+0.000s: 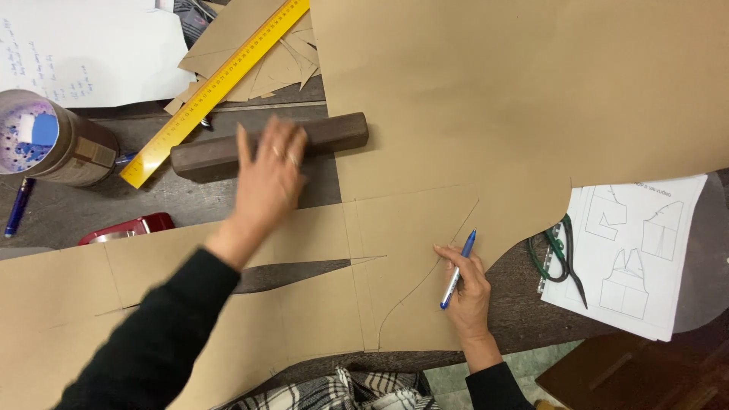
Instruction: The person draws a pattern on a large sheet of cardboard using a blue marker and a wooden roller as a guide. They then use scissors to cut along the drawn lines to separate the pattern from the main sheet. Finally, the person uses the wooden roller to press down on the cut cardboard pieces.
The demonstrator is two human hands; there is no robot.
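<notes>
Two bare hands work over stiff brown pattern paper (425, 114) spread flat on a dark wooden table (197, 201). Left hand (267, 178), fingers spread and blurred, lies palm-down on a dark, smooth wooden block (334, 133), a long bar shape just above the paper's cut edge; its black sleeve reaches in from the lower left. Right hand (467, 285) rests on the paper, curled around a blue pen (458, 269) whose tip points up beside a thin curved pencil line. Beyond the left hand lies a yellow ruler (216, 87), slanted. Right of the right hand sit green-handled scissors (558, 254) on a printed white sheet (638, 258).
</notes>
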